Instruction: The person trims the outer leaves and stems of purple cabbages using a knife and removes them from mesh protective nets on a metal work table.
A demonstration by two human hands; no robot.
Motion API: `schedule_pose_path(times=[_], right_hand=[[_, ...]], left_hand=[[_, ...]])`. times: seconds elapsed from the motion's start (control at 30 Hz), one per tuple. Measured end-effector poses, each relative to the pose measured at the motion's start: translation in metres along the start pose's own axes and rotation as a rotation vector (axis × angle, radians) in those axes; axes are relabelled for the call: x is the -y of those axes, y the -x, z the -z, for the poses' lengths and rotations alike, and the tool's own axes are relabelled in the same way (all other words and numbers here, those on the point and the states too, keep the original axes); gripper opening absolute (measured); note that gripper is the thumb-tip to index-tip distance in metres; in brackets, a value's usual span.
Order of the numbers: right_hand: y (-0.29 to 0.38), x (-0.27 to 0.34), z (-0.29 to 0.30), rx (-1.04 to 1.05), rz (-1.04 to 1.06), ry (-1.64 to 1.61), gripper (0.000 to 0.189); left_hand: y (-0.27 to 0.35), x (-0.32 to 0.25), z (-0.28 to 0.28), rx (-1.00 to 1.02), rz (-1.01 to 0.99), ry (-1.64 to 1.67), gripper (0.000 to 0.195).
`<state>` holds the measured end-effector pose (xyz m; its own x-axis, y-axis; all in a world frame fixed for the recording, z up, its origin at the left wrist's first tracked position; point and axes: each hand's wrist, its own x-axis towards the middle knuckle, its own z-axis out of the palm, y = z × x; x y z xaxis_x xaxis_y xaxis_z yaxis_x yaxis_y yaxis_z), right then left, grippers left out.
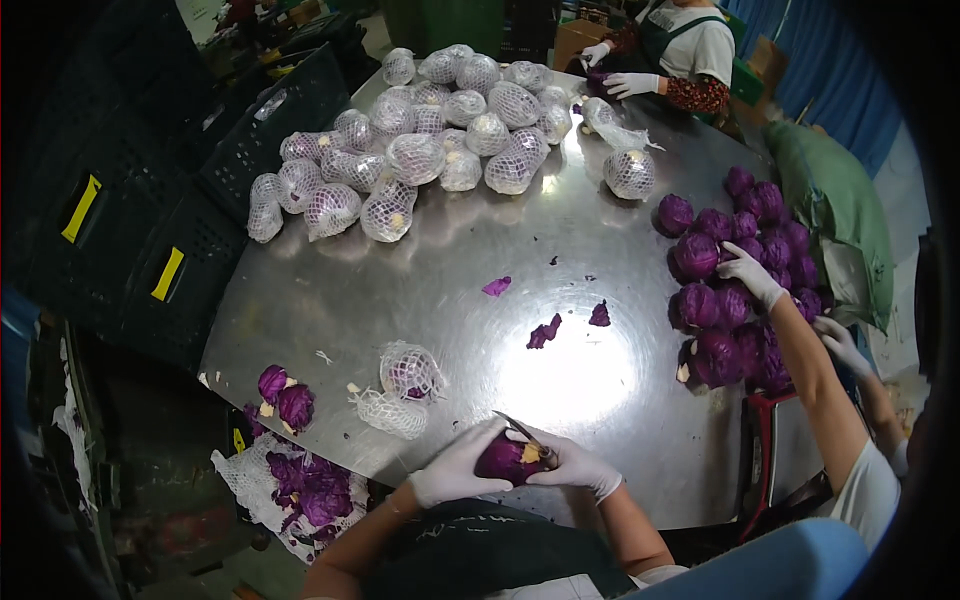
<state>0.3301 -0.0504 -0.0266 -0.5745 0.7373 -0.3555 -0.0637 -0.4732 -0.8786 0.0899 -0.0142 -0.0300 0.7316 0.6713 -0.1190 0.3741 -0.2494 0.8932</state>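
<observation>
Close to the near edge of the steel table (360, 277), my left hand (459, 466), in a white glove, grips the left side of a red cabbage (499, 459). My right hand (574, 463), gloved too, holds a knife (523, 431) by its handle against the cabbage's right side, near the pale cut stem. The blade points up and to the left. Just beyond my left hand lie a cabbage in white foam netting (411, 371) and a crumpled piece of netting (391, 414). Loose purple leaves (544, 331) are scattered farther up the table.
Netted cabbages (416, 159) are heaped at the far left, bare red cabbages (697, 256) at the right. A co-worker's gloved hand (750, 274) touches those; another person (679, 60) works at the far side. Dark crates (142, 247) stand left, above a bin of leaf scraps (319, 487).
</observation>
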Motion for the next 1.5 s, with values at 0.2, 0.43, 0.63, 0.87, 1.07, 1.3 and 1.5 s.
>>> schedule_pose_path(times=[0.2, 0.43, 0.63, 0.87, 1.07, 1.3, 1.5], right_hand=[[0.026, -0.014, -0.018, -0.435, 0.103, 0.542, 0.069], [0.042, -0.03, -0.051, -0.399, 0.099, 0.793, 0.045], [0.043, -0.032, -0.064, -0.377, 0.068, 0.931, 0.053], [0.035, -0.032, -0.065, -0.49, 0.027, 1.016, 0.056], [0.014, -0.038, -0.057, -0.584, 0.087, 1.037, 0.055], [-0.02, -0.034, -0.019, -0.792, -0.043, 0.884, 0.049], [-0.001, 0.019, 0.019, -0.924, 0.0, 0.707, 0.042]], left_hand=[[0.006, 0.006, -0.022, -0.185, 0.111, -0.072, 0.093], [0.025, -0.002, -0.029, -0.418, 0.197, -0.406, 0.1], [0.017, -0.002, -0.033, -0.563, 0.034, -0.342, 0.096], [0.009, -0.001, -0.036, -0.5, 0.032, -0.34, 0.082], [0.003, -0.01, -0.038, -0.505, 0.092, -0.36, 0.078], [0.012, -0.004, -0.057, -0.471, -0.148, -0.612, 0.086], [0.033, 0.029, -0.039, -0.468, -0.141, -0.193, 0.093]])
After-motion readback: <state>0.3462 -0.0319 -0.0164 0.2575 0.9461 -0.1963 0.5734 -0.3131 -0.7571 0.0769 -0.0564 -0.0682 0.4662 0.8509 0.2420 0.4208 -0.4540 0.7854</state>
